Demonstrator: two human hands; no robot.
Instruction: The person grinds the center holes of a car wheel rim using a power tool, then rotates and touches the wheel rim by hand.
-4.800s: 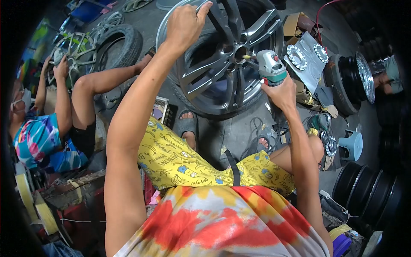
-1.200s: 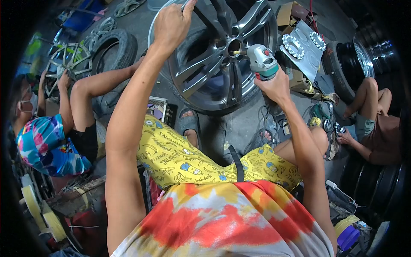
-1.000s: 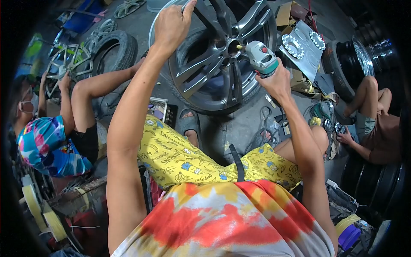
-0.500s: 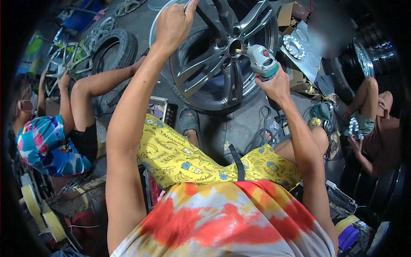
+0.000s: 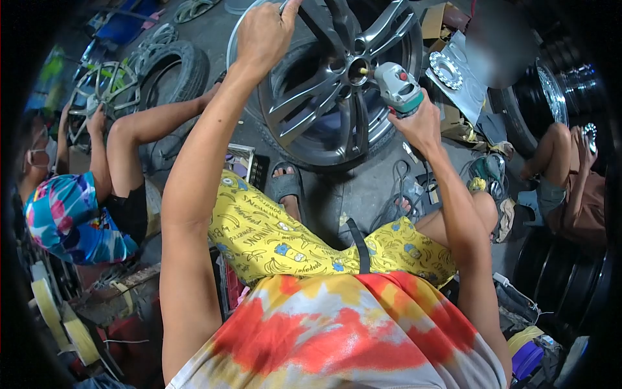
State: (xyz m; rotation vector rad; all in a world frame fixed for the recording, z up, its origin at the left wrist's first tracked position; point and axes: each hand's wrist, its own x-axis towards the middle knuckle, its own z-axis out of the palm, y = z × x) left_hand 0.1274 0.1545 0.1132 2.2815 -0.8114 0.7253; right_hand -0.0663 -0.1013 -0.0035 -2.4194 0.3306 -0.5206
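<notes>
A dark grey alloy wheel [image 5: 353, 97] with paired spokes leans over a tyre [image 5: 288, 68] on the floor in front of me. My left hand [image 5: 264, 34] is closed on the wheel's upper left rim, thumb pointing up. Closed round the body of a grey and green power tool [image 5: 396, 87] is my right hand [image 5: 420, 123]. The tool's thin pale tip lies at the wheel's centre hole; whether it touches the edge I cannot tell.
At left a person [image 5: 78, 214] handles a spoked wheel [image 5: 107, 94]. Another person [image 5: 580, 201] at right holds a shiny ring-shaped part [image 5: 589, 137]. Near me are a crate [image 5: 243, 159], a cardboard box [image 5: 444, 24], a metal sheet [image 5: 466, 81], cables [image 5: 405, 181] and black rims [image 5: 564, 275].
The tool in my right hand has shifted slightly at the centre hole. The wheel sits nearly as before. The person at right has raised the shiny part from low near the knees.
</notes>
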